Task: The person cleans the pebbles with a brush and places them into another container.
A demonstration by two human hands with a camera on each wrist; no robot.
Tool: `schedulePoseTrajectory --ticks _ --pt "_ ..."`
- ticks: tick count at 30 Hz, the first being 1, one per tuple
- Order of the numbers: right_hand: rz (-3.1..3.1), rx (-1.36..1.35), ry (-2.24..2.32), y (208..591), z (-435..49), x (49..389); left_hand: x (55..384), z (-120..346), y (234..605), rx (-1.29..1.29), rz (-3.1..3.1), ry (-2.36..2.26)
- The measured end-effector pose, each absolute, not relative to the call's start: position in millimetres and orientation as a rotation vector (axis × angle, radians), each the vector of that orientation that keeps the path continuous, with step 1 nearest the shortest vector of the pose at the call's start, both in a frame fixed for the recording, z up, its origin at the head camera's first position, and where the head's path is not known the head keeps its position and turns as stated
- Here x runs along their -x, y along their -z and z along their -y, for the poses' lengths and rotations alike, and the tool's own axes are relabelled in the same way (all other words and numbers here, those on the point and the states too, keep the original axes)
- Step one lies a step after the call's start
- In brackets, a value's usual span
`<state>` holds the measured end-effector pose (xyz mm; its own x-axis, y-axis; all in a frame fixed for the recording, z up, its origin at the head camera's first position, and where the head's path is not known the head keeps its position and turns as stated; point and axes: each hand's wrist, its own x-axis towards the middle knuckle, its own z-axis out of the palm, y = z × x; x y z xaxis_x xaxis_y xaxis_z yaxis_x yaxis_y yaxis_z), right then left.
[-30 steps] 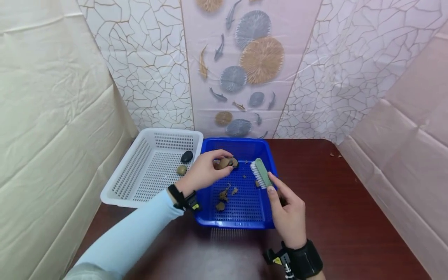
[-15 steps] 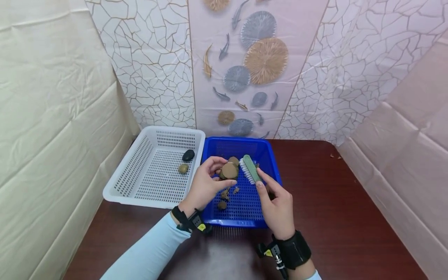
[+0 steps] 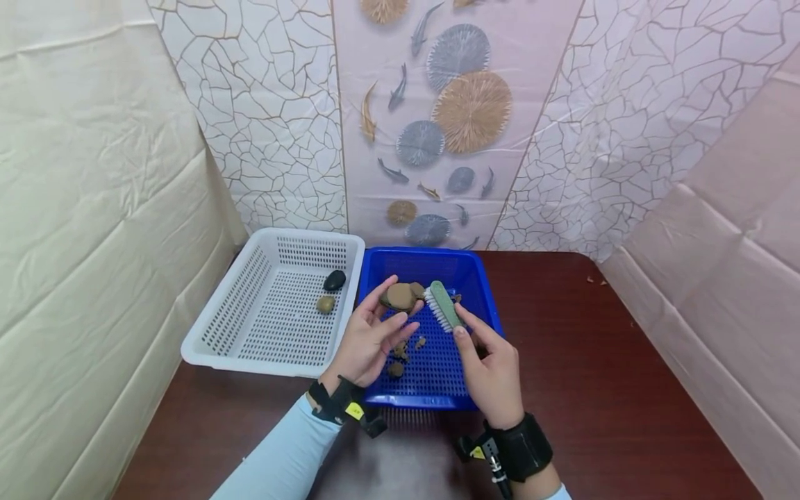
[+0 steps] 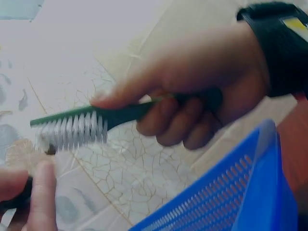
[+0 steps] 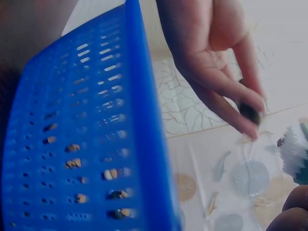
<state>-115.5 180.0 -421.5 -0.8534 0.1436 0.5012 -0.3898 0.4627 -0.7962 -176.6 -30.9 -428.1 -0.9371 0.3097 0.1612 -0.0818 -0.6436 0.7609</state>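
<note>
Above the blue basket, a mud-coated stone is pinched between the fingertips of the left hand, its pale brown face turned upward. Over the right half of the same basket, a green brush is gripped by the right hand, fingers and thumb clamped on the handle, white bristles directed toward the stone. The stone thus lies at the fingertips of the left hand, just beside the bristles; a gap is seen in the right wrist view, although contact cannot be ruled out from the head view. The step in hand is judged to be the brushing of 1 stone. For the next move, the bristles would need to be drawn across the coated face while the stone is held firmly. Inside the blue basket, brown clods are scattered near the front. Left of the blue basket, a white basket is placed, in which 2 stones are seen: a black stone and an olive stone.
</note>
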Motion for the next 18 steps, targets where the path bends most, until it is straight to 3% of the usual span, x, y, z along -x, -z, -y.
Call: schedulePoseTrajectory --ticks 18 --pt "2.231 -0.236 -1.353 414 -184 126 178 36 422 -0.511 -1.664 -2.424"
